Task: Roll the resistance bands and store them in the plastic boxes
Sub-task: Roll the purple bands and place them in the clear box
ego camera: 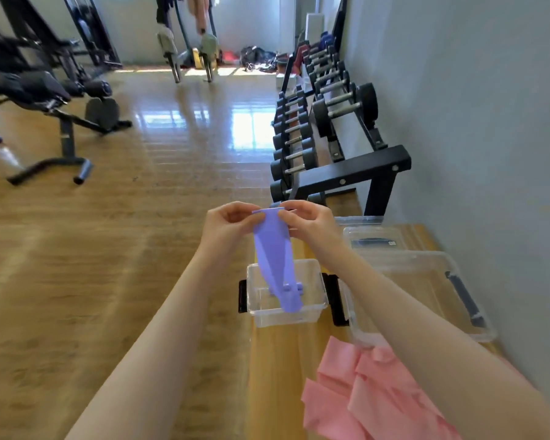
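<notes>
Two hands hold a purple resistance band (pixel 272 249) up by its top edge, above a small clear plastic box (pixel 311 300).

The left hand (pixel 229 223) pinches the band's upper left corner and the right hand (pixel 308 223) pinches the upper right, fingers curled on the edge. The band hangs straight down, its lower end dangling in front of or into the small box; which, I cannot tell. That box, with black side latches, sits on a wooden desk (pixel 277 376). Just beside it on the right stands a larger clear plastic box (pixel 458 300), and behind that another clear container (pixel 375 238). Pink resistance bands (pixel 362 395) lie crumpled on the desk nearer the person. Farther off, a dumbbell rack (pixel 346 144) lines the wall and a weight bench (pixel 54 106) stands on the wooden floor.
</notes>
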